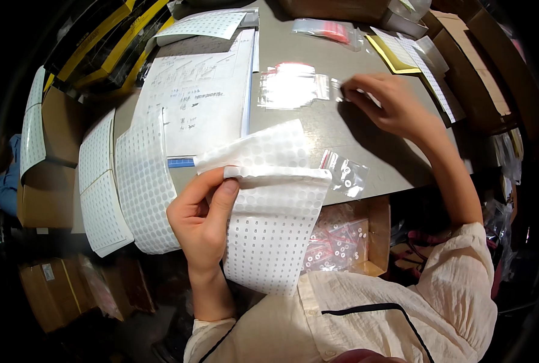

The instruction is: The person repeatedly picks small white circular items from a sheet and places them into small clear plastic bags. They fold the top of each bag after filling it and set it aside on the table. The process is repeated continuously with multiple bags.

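Observation:
My left hand (204, 221) pinches the folded upper edge of a sheet of small round stickers (266, 242), each with a tiny printed mark. The sheet hangs over the table's front edge, its folded-back part resting on the table. Over the table to the right, my right hand (387, 106) has its fingers curled together, the tips at the right end of a shiny stack of clear zip bags (290, 88). Whether a bag is between those fingertips is hidden. Just right of the sheet lies a small zip bag with white rings (346, 174).
Below the table edge stands a cardboard box (377, 239) with several filled bags (342, 245). More sticker sheets (145, 181) lie at left, beside a handwritten paper (191, 91). At the back are red-edged bags (327, 30) and a yellow pad (390, 54). Cartons (472, 66) line the right.

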